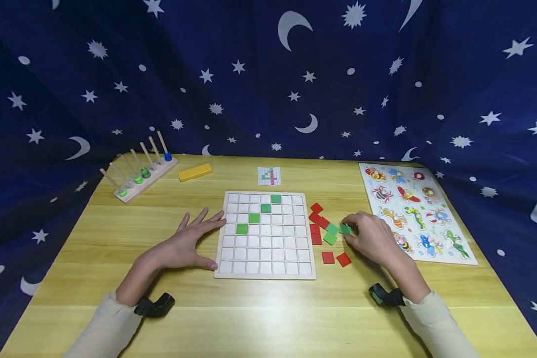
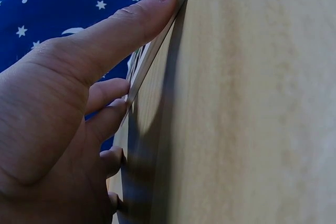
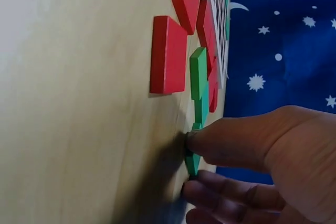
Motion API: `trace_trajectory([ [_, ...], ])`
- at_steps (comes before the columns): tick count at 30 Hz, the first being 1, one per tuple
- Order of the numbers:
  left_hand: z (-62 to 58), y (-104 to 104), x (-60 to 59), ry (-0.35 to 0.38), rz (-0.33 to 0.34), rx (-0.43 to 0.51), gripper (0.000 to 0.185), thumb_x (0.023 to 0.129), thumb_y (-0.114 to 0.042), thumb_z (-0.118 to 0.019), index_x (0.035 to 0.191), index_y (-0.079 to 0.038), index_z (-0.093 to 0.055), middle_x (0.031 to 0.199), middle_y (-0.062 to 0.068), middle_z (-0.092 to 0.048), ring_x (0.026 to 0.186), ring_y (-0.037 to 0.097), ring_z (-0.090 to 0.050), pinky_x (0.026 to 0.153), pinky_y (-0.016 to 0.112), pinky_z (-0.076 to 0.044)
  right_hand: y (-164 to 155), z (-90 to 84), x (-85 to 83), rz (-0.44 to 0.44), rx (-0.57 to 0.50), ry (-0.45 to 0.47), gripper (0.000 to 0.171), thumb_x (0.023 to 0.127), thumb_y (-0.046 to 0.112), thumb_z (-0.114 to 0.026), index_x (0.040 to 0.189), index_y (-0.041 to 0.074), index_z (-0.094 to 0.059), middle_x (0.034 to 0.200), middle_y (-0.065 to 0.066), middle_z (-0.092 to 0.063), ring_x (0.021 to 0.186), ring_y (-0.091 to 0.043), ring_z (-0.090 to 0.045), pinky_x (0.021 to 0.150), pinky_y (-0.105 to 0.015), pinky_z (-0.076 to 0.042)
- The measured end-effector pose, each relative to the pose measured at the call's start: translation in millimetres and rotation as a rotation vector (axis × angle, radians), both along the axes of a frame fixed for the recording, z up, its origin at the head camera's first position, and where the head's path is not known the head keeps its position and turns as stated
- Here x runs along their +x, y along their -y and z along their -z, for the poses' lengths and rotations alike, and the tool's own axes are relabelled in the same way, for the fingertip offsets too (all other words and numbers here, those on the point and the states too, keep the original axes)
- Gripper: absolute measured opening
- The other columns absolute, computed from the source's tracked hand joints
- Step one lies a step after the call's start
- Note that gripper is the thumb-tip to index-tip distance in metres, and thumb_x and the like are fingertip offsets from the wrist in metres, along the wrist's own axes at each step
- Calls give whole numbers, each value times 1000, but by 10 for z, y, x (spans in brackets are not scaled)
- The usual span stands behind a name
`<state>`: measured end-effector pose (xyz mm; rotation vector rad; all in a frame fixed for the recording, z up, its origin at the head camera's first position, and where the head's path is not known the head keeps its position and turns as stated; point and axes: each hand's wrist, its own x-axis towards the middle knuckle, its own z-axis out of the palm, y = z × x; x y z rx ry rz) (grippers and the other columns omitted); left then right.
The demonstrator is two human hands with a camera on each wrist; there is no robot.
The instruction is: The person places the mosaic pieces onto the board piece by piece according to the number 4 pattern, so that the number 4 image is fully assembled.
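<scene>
A white square grid board (image 1: 266,242) with a pale wooden rim lies mid-table, four-sided green tiles (image 1: 242,228) forming a diagonal on it. My left hand (image 1: 183,243) has its fingers spread at the board's left side; in the left wrist view the thumb (image 2: 157,3) touches the rim. To the right of the board, my right hand (image 1: 371,236) pinches a green tile (image 3: 192,163) between thumb and fingers. Beside it on the table lie two other green tiles (image 1: 329,238) and several red tiles (image 1: 328,257), some touching or overlapping.
Behind the board lies a small pattern card (image 1: 269,176) with green and red squares. A peg stand (image 1: 145,179) with colored rings and a yellow block (image 1: 195,172) are at the back left. An insect puzzle board (image 1: 407,214) lies to the right, close to my right hand.
</scene>
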<state>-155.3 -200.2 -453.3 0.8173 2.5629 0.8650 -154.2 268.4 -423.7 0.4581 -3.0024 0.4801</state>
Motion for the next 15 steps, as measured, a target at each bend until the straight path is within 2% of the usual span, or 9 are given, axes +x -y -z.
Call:
trace_trajectory([
  [7,12,1,19,2,-2,-3,107,71,-56,-85,158,-19,-33,166,-5,-14,152,31,3,114,62,12,-13,-16,-60,-14,-47,25,24,75,5,-77,98,3,-76,80,-6,-62,67,-16,-54,56,-32,-43],
  [11,9,-5,7,5,-2,-6,108,71,-57,-84,158,-21,-33,166,-5,-14,152,32,3,114,62,12,3,-59,-97,-7,-62,-11,25,74,3,-76,98,2,-76,83,-8,-63,66,-16,-57,55,-32,-44],
  [15,6,3,-2,3,-5,-13,108,70,-57,-85,158,-21,-33,166,-4,-15,152,32,3,114,63,11,162,-109,-140,-36,-84,-48,25,74,3,-75,100,3,-76,87,-9,-64,66,-18,-60,55,-32,-46],
])
